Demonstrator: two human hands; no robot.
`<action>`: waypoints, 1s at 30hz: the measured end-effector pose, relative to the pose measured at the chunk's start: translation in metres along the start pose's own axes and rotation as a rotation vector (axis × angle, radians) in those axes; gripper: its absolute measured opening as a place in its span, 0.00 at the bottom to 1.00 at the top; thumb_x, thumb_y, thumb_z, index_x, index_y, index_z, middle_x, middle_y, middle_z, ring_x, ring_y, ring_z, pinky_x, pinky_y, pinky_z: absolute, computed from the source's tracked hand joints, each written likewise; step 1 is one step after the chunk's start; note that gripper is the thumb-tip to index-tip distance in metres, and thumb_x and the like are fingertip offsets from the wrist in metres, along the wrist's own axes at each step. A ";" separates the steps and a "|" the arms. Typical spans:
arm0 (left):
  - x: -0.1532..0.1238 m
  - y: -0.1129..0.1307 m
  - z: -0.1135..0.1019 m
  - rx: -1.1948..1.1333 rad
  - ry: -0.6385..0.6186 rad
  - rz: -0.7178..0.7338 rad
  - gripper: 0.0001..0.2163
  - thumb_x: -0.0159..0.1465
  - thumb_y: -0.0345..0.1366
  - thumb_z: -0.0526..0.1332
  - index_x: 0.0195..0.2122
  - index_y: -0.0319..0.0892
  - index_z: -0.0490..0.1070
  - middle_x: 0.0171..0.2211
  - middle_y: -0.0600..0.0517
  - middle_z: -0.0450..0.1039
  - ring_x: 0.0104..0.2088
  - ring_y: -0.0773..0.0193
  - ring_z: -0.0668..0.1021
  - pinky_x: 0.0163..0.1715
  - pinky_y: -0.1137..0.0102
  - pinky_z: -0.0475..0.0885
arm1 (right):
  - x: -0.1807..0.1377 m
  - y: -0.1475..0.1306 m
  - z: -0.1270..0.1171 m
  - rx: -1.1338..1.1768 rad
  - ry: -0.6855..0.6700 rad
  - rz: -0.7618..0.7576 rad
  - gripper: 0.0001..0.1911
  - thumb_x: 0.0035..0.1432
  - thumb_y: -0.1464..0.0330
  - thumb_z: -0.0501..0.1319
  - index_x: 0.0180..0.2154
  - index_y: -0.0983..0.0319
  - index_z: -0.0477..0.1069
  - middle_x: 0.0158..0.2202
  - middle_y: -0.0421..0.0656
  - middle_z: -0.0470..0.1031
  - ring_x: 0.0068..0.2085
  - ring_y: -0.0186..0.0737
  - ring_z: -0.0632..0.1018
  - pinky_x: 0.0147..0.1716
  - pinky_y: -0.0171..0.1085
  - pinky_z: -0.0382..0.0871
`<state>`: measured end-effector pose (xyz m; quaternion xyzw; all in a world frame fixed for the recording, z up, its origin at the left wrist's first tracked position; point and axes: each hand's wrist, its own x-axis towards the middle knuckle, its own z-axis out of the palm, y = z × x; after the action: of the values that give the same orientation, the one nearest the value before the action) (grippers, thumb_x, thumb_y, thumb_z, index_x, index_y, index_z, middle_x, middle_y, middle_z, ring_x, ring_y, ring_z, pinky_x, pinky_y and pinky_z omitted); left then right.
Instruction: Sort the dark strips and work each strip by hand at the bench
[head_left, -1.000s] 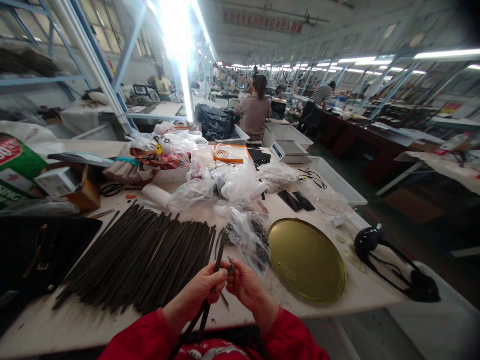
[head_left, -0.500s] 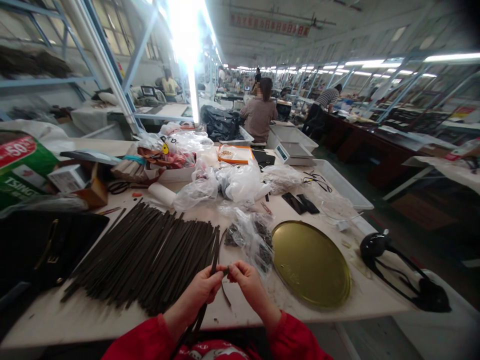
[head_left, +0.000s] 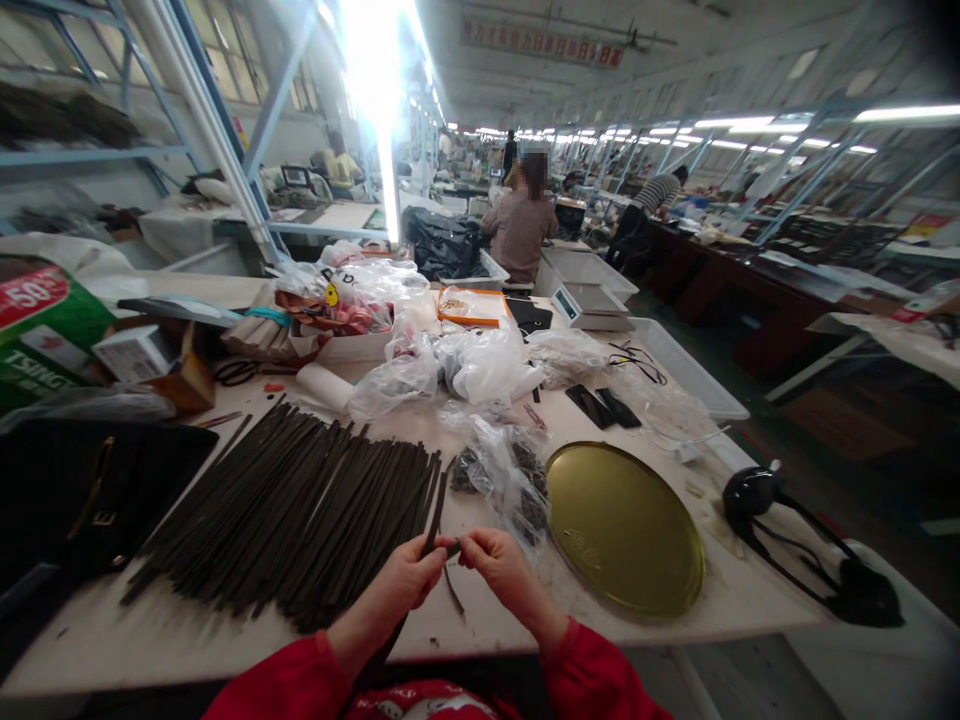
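Both grips pinch one dark strap (head_left: 433,520) at its end: left hand (head_left: 409,580) clenched on it, right hand (head_left: 499,570) on a small fitting (head_left: 454,547), above table (head_left: 480,625) edge. Risk: fitting slips off and drops among loose strap pile (head_left: 300,510)

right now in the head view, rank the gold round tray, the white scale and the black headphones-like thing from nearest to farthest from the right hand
1. Gold round tray: just to the right of the right hand, on the table.
2. Black headphones-like thing: farther right, at the table's edge.
3. White scale: far up the table, near the seated person.
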<state>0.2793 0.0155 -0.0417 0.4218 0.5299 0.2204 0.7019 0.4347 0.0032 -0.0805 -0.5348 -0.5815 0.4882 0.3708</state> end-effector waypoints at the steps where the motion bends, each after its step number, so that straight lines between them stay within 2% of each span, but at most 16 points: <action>1: 0.000 0.001 0.000 0.004 -0.001 -0.002 0.25 0.48 0.49 0.59 0.41 0.35 0.65 0.12 0.64 0.50 0.13 0.77 0.51 0.13 0.76 0.43 | 0.001 -0.001 0.000 -0.056 0.014 -0.019 0.17 0.57 0.63 0.51 0.22 0.65 0.67 0.21 0.39 0.65 0.25 0.30 0.65 0.25 0.31 0.55; 4: 0.002 0.002 -0.002 0.000 0.006 -0.011 0.25 0.48 0.48 0.59 0.41 0.35 0.65 0.13 0.64 0.50 0.13 0.77 0.51 0.14 0.76 0.43 | 0.003 -0.001 0.002 -0.218 0.074 -0.105 0.14 0.56 0.66 0.52 0.21 0.64 0.66 0.21 0.38 0.63 0.25 0.31 0.63 0.26 0.32 0.52; 6: 0.003 0.002 -0.004 -0.006 0.007 -0.024 0.25 0.48 0.48 0.59 0.41 0.35 0.65 0.13 0.64 0.50 0.13 0.77 0.51 0.14 0.76 0.43 | 0.006 0.000 0.004 -0.245 0.090 -0.137 0.13 0.55 0.67 0.51 0.22 0.64 0.66 0.21 0.38 0.63 0.25 0.31 0.63 0.26 0.32 0.52; 14: 0.014 0.005 -0.014 -0.005 0.010 -0.020 0.25 0.48 0.49 0.59 0.41 0.35 0.66 0.12 0.64 0.49 0.13 0.76 0.51 0.14 0.76 0.44 | 0.017 0.002 0.001 -0.099 0.019 -0.042 0.14 0.57 0.64 0.51 0.28 0.64 0.70 0.25 0.40 0.69 0.28 0.32 0.67 0.28 0.31 0.57; 19: 0.019 0.003 -0.020 0.022 0.004 -0.029 0.25 0.49 0.48 0.57 0.43 0.34 0.65 0.11 0.64 0.49 0.13 0.75 0.52 0.14 0.76 0.44 | 0.020 0.004 -0.001 -0.187 0.160 -0.008 0.14 0.56 0.63 0.53 0.25 0.64 0.69 0.24 0.41 0.68 0.28 0.33 0.67 0.29 0.32 0.56; 21: 0.023 0.004 -0.024 0.009 0.035 -0.011 0.24 0.51 0.47 0.56 0.44 0.35 0.63 0.13 0.63 0.51 0.13 0.76 0.52 0.14 0.77 0.45 | 0.018 0.009 -0.001 -0.194 0.171 0.009 0.13 0.56 0.64 0.53 0.26 0.64 0.69 0.25 0.41 0.69 0.29 0.34 0.68 0.30 0.33 0.57; 25: 0.052 0.007 -0.028 -0.048 0.115 0.072 0.20 0.55 0.42 0.55 0.47 0.38 0.60 0.19 0.60 0.61 0.15 0.75 0.59 0.15 0.78 0.50 | 0.009 0.017 0.006 -0.200 0.019 0.028 0.09 0.54 0.68 0.53 0.30 0.62 0.71 0.29 0.42 0.72 0.31 0.36 0.71 0.32 0.34 0.59; 28: 0.088 0.006 -0.029 -0.079 0.199 0.103 0.17 0.57 0.41 0.54 0.46 0.39 0.61 0.26 0.54 0.67 0.22 0.72 0.68 0.19 0.77 0.57 | 0.002 0.018 0.014 -0.196 0.019 0.042 0.10 0.54 0.69 0.52 0.32 0.62 0.72 0.30 0.43 0.73 0.33 0.38 0.71 0.33 0.35 0.60; 30: 0.107 0.002 -0.031 -0.075 0.264 0.093 0.14 0.57 0.41 0.54 0.41 0.37 0.62 0.28 0.51 0.69 0.26 0.69 0.71 0.23 0.77 0.60 | -0.002 0.020 0.016 -0.192 0.038 0.052 0.10 0.54 0.69 0.52 0.33 0.61 0.71 0.31 0.44 0.73 0.35 0.39 0.72 0.35 0.35 0.61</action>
<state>0.2874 0.1083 -0.1023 0.3869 0.5888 0.3260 0.6304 0.4251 -0.0023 -0.1033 -0.5918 -0.6044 0.4295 0.3160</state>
